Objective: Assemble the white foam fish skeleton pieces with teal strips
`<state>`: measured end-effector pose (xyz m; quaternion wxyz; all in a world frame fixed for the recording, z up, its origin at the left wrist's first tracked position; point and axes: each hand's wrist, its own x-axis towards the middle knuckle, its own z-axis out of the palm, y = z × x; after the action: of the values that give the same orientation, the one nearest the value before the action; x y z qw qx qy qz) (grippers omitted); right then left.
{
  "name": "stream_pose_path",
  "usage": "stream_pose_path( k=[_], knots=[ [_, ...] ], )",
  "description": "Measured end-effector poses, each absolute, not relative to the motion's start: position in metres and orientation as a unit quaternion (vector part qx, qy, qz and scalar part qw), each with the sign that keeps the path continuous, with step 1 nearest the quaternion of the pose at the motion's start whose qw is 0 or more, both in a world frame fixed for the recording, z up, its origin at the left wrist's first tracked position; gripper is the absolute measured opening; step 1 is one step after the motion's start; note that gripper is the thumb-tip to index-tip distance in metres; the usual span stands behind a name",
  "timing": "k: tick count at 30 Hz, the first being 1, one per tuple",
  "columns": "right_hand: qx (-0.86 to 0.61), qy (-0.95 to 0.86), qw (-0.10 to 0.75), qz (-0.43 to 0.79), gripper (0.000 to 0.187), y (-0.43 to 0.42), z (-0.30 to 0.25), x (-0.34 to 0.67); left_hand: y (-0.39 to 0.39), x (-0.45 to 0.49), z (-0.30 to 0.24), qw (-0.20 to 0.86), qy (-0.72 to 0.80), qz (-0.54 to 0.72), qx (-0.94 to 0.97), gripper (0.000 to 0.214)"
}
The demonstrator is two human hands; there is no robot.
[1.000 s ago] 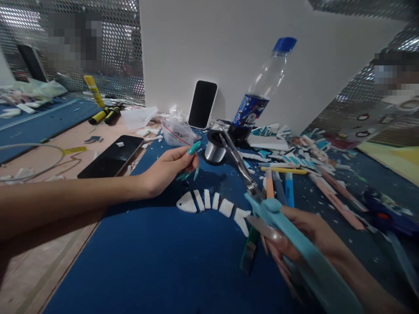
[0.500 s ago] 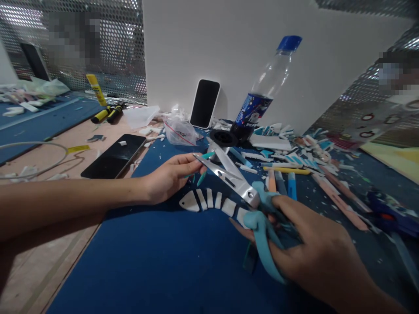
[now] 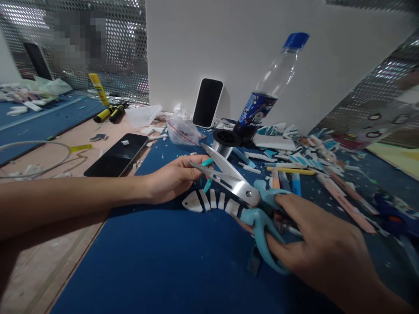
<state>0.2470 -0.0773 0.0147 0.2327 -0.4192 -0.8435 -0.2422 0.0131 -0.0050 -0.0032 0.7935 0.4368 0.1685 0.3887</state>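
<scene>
Scissors (image 3: pixel 229 181) in right hand (image 3: pixel 314 248): shiny steel blades, matt teal plastic handles. Under both hands, matt blue mat (image 3: pixel 157 257). Near left hand (image 3: pixel 173 179), white pieces (image 3: pixel 212 201), possibly foam.

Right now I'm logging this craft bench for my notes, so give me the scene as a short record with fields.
Left hand: pinching something too small to tell, at the scissor tips
Right hand: holding the scissors by the teal handles
Blades: open, pointing at the left hand
Below blades: row of white pieces on the blue mat
Behind: spool, bottle, phone propped on the white board
Left of mat: second phone lying flat
Right of mat: pens and scraps
</scene>
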Motion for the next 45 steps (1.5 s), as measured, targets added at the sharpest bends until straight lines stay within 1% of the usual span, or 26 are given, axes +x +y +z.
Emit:
stream_pose_path(
  k=[4,9,11,14,19,26,32,42,45],
  knots=[
    [-0.412,-0.844,0.239,-0.248,0.027,-0.0781,0.0151,0.2446,-0.0055,0.0133,-0.0011,0.799,0.162,0.384,0.434,0.008],
    [-0.395,-0.849,0.241,-0.256,0.026,-0.0775,0.0152,0.2429,-0.0040,0.0110,-0.0040,0.801,0.198,0.360,0.434,0.025],
    [-0.389,-0.851,0.237,-0.261,0.027,-0.0773,0.0143,0.2436,-0.0033,0.0098,-0.0059,0.798,0.227,0.355,0.431,0.028],
    [-0.391,-0.851,0.234,-0.262,0.029,-0.0779,0.0130,0.2446,-0.0027,0.0088,-0.0076,0.793,0.248,0.354,0.429,0.028],
    [-0.397,-0.852,0.229,-0.252,0.032,-0.0782,0.0141,0.2437,-0.0031,0.0093,-0.0063,0.799,0.218,0.351,0.436,0.026],
    [-0.386,-0.853,0.225,-0.270,0.035,-0.0775,0.0147,0.2440,-0.0043,0.0109,-0.0049,0.807,0.210,0.348,0.429,0.027],
    [-0.394,-0.853,0.223,-0.259,0.030,-0.0783,0.0135,0.2451,-0.0049,0.0116,-0.0038,0.804,0.220,0.355,0.422,0.021],
    [-0.400,-0.851,0.223,-0.257,0.030,-0.0782,0.0173,0.2414,-0.0036,0.0103,-0.0059,0.800,0.249,0.344,0.425,0.026],
    [-0.406,-0.848,0.217,-0.262,0.029,-0.0791,0.0177,0.2413,-0.0036,0.0104,-0.0086,0.797,0.255,0.344,0.426,0.024]
  ],
)
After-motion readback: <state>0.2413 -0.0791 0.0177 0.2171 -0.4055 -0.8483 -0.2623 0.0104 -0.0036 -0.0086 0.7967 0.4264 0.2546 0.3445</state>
